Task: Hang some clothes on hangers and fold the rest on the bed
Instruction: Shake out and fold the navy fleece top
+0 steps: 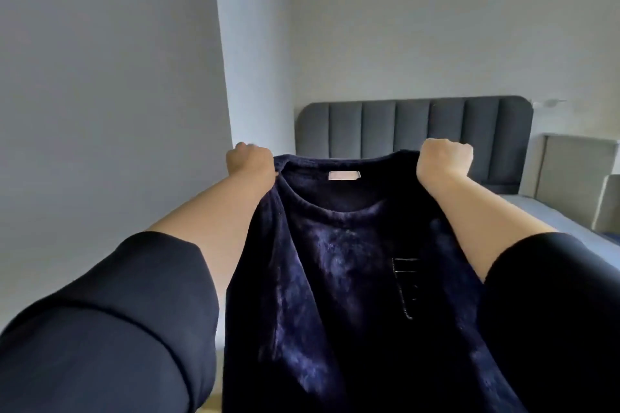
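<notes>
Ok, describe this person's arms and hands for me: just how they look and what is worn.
Both arms wear dark, near-black sleeves that end near the elbows, leaving the forearms bare. The left sleeve shows a seam line around its wide end; the right sleeve looks plain. The left hand and right hand are ungloved, and no watch or ring shows.

Both arms stretch forward and upward, roughly parallel. The left hand point(250, 161) is a tight fist with its back toward the camera, gripping the left shoulder of the dark blue top point(335, 295). The right hand point(444, 159) is fisted the same way on the right shoulder. The two hands are level and well apart. The forearms are bare, with the left sleeve point(110, 322) and right sleeve point(550, 295) ending near the elbows.
</notes>
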{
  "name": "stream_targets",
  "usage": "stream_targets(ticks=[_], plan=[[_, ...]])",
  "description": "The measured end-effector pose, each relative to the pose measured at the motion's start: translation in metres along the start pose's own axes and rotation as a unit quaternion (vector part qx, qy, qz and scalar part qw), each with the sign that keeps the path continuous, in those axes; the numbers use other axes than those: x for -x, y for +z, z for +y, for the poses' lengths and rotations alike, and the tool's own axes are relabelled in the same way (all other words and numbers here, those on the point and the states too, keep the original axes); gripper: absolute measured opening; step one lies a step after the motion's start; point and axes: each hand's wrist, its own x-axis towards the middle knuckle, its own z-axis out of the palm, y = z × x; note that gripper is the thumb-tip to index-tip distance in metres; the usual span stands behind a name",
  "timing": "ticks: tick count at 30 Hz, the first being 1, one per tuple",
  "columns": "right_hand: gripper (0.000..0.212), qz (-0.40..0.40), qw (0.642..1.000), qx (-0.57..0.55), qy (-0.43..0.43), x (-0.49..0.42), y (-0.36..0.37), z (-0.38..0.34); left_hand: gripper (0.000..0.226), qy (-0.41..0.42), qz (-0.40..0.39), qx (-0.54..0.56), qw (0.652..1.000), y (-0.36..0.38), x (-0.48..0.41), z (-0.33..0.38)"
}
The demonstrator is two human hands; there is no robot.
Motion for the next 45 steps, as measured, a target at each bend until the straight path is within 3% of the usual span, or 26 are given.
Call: stream_targets(ticks=[2,4,5,7,8,10,13,15,17,19,22,23,26,28,32,35,37,39,45], plan=[[0.020,-0.093,0.995,-0.021,0.038,0.014,0.058,0.007,0.021,-0.006,-0.086,0.008,0.996,0.053,0.005,0.017],[0.023,-0.177,0.979,-0.048,0.084,0.029,0.121,0.015,0.015,-0.049,-0.189,0.099,0.976,0.111,0.010,0.030],[0.024,-0.213,0.969,-0.066,0.108,0.037,0.149,0.018,0.011,-0.105,-0.237,0.180,0.949,0.137,0.010,0.036],[0.026,-0.255,0.947,-0.118,0.154,0.046,0.191,0.017,0.009,-0.226,-0.299,0.338,0.863,0.174,0.009,0.046],[0.026,-0.254,0.941,-0.143,0.170,0.043,0.206,0.013,0.009,-0.254,-0.292,0.382,0.839,0.187,0.003,0.051],[0.021,-0.199,0.949,-0.179,0.168,0.025,0.222,-0.001,0.016,-0.259,-0.225,0.421,0.840,0.203,-0.018,0.059],[0.025,-0.100,0.975,-0.183,0.081,-0.018,0.232,-0.021,0.034,-0.218,-0.131,0.495,0.831,0.213,-0.059,0.070],[0.049,-0.110,0.972,-0.208,0.010,-0.039,0.241,-0.029,0.045,-0.166,-0.106,0.535,0.822,0.218,-0.078,0.079],[0.076,-0.138,0.968,-0.209,-0.022,-0.037,0.257,-0.037,0.068,-0.121,-0.129,0.565,0.806,0.230,-0.080,0.087],[0.080,-0.157,0.971,-0.179,-0.035,-0.009,0.283,-0.045,0.087,-0.071,-0.185,0.545,0.815,0.257,-0.058,0.090],[0.075,-0.266,0.953,-0.122,-0.074,0.074,0.330,-0.054,0.088,0.024,-0.265,0.342,0.901,0.321,0.008,0.080],[0.073,-0.306,0.944,-0.097,-0.084,0.106,0.344,-0.056,0.085,0.053,-0.298,0.270,0.914,0.342,0.036,0.074],[0.068,-0.405,0.910,-0.037,-0.078,0.200,0.376,-0.060,0.078,0.106,-0.418,0.145,0.891,0.394,0.124,0.060],[0.063,-0.445,0.894,-0.033,-0.049,0.254,0.389,-0.061,0.075,0.100,-0.448,0.111,0.881,0.417,0.171,0.051],[0.061,-0.409,0.912,-0.033,-0.018,0.338,0.398,-0.057,0.072,0.019,-0.344,0.200,0.917,0.436,0.218,0.027],[0.062,-0.347,0.937,-0.040,-0.015,0.361,0.404,-0.056,0.071,-0.056,-0.234,0.336,0.911,0.444,0.237,0.006],[0.061,-0.311,0.950,-0.030,-0.013,0.364,0.412,-0.061,0.069,-0.067,-0.206,0.331,0.919,0.449,0.239,-0.004],[0.061,-0.306,0.952,-0.009,-0.002,0.364,0.422,-0.068,0.067,-0.060,-0.218,0.312,0.923,0.453,0.233,-0.006],[0.065,-0.339,0.939,0.060,0.001,0.359,0.433,-0.073,0.066,-0.130,-0.368,0.335,0.858,0.437,0.225,-0.008]])
